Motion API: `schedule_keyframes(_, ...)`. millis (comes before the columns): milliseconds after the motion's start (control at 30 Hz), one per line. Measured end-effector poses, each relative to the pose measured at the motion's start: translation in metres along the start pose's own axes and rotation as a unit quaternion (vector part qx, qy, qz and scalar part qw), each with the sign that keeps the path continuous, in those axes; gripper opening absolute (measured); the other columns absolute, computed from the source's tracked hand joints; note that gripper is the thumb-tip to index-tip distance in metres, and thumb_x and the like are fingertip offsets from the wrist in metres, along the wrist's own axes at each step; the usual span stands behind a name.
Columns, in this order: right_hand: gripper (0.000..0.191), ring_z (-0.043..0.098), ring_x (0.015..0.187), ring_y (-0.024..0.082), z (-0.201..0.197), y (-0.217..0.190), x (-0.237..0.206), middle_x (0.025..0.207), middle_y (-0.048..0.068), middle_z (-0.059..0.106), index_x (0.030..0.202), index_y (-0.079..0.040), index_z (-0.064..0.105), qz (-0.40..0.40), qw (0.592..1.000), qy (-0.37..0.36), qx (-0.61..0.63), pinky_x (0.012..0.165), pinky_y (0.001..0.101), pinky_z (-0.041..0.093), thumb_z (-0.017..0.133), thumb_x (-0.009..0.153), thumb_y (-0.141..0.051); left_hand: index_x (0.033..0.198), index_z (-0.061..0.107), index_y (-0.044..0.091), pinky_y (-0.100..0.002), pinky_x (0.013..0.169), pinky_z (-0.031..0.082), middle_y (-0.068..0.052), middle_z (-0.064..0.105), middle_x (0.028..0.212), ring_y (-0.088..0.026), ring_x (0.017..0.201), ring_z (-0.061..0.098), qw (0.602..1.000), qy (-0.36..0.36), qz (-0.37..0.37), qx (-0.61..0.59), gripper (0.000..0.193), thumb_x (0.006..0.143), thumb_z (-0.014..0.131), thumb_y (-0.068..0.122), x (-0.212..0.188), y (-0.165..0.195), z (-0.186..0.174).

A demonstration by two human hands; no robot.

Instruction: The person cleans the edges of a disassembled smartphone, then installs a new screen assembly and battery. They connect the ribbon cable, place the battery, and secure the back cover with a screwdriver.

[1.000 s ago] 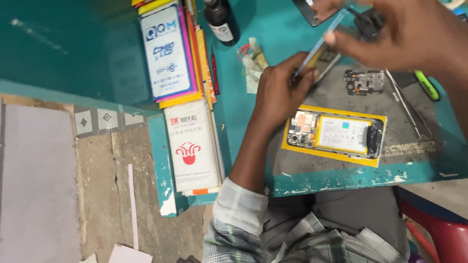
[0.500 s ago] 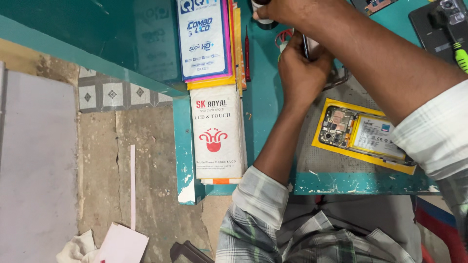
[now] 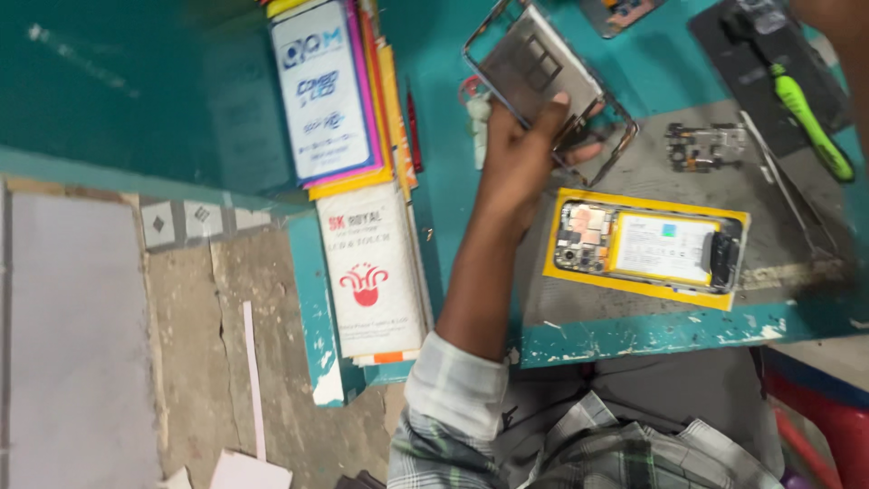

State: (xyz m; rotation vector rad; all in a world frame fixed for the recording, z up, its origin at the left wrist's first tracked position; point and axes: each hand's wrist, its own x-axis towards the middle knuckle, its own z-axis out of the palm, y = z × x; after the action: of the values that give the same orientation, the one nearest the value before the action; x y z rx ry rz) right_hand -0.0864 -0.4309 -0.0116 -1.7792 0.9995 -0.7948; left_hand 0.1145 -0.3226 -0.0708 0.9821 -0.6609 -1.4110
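The fingers [image 3: 566,136] of the left hand [image 3: 520,158] are closing around a phone frame [image 3: 548,77], with the thumb pressing on its upper face and the other fingertips curling up from beneath its lower edge. The frame is being held tilted above the teal table [image 3: 453,217], clear of the surface. The right hand is showing only as a blurred forearm [image 3: 842,36] at the top right corner, so the state of its fingers cannot be told. Just below the left hand, an opened phone [image 3: 647,244] is lying flat on a yellow sheet [image 3: 634,282], exposing its circuit board and battery. The sheet is resting on a grey mat [image 3: 634,172]. A small circuit part [image 3: 701,145] is lying on the mat near the frame, and a green-handled tool [image 3: 810,122] is lying further right. To the left of the hand, a stack of flat boxes [image 3: 348,172] is sitting along the table edge.
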Motion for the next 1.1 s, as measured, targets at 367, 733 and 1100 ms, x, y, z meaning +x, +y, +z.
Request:
schedule_keyframes(367,0.041,0.075,0.089,0.034,-0.056,0.06,-0.091,0.102,0.022,0.072,0.124,0.007,0.065,0.047,0.956,0.006,-0.289,0.078,0.0405,0.063,0.072,0.099,-0.025,0.137,0.043,-0.006,-0.036,0.067,0.068,-0.03,0.066,0.124,-0.037,0.092,0.075,0.985,-0.108,-0.132,0.015,0.036,0.101,0.042,0.004,-0.019,0.002,0.024)
schedule_keyframes(733,0.059,0.073,0.096,0.024,-0.046,-0.008,-0.095,0.113,0.015,0.072,0.128,-0.003,0.065,-0.309,0.757,0.017,-0.576,0.074,0.0325,0.061,0.089,0.074,-0.009,0.132,0.035,-0.008,-0.037,0.063,0.067,-0.033,0.066,0.123,-0.041,0.093,0.076,0.983,-0.084,-0.154,0.046,0.039,0.099,0.048,0.008,-0.018,-0.004,0.028)
schedule_keyframes(1100,0.049,0.071,0.114,0.015,-0.039,-0.019,-0.092,0.128,0.005,0.074,0.122,-0.019,0.076,-0.359,0.595,0.007,-0.719,0.089,0.0245,0.063,0.078,0.075,-0.031,0.133,0.031,-0.006,-0.038,0.063,0.064,-0.033,0.061,0.124,-0.045,0.096,0.074,0.979,-0.073,-0.187,0.024,0.042,0.098,0.047,0.009,-0.016,-0.004,0.026)
